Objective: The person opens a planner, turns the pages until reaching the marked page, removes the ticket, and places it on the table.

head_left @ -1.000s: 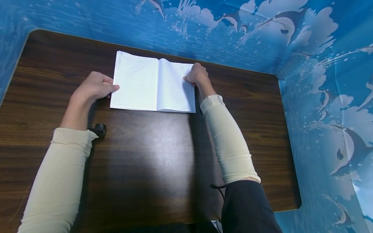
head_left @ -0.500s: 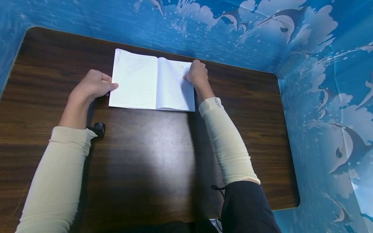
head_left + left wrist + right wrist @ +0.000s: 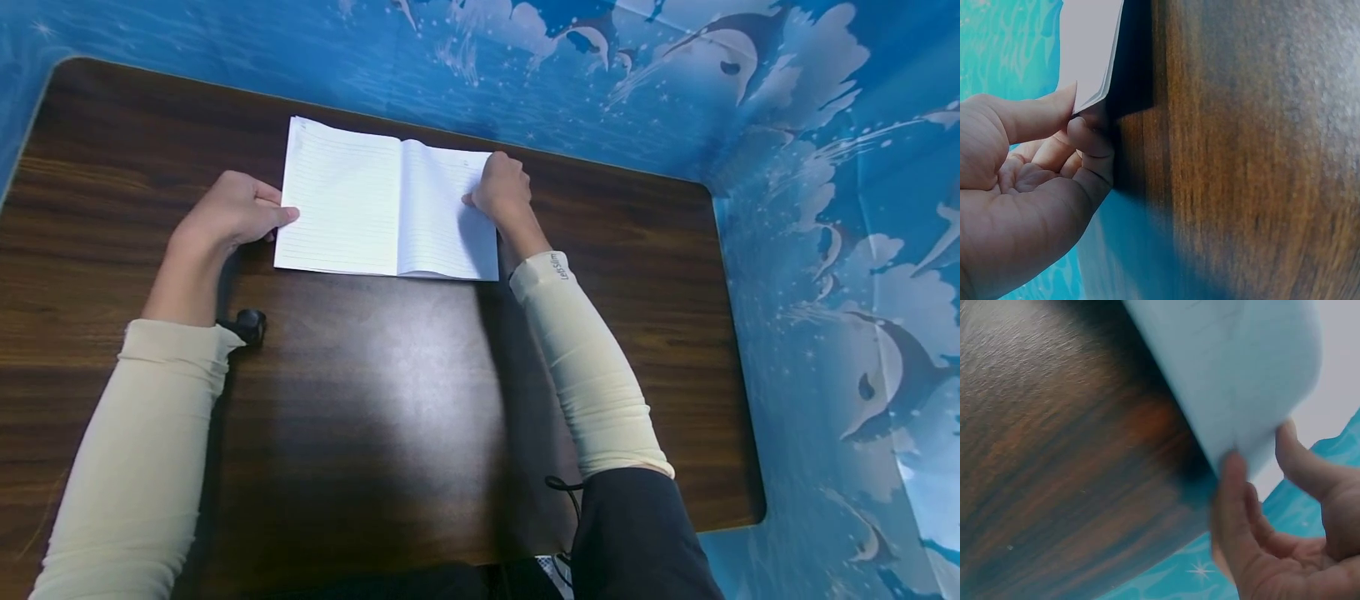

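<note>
An open notebook [image 3: 337,200] with lined white pages lies across the far part of the dark wooden table [image 3: 375,400], both halves spread out. My left hand [image 3: 232,212] pinches its left edge, thumb on top of the page and fingers underneath. In the left wrist view the thumb and curled index finger meet at the corner of the thin stack of pages [image 3: 1091,56]. My right hand [image 3: 504,190] grips the notebook's right edge near the upper corner. The right wrist view has that thumb against a bowed page [image 3: 1235,375] and the other fingers on its opposite face.
A blue curtain [image 3: 225,50] printed with dolphins hangs behind the table and along its right side. A small black device [image 3: 251,327] sticks out at the left wrist. A black cord [image 3: 566,487] hangs by the right sleeve.
Table, notebook and hands all shift slightly up and left in the head view. The right thumb reaches a little farther over the page. Both hands keep their hold.
</note>
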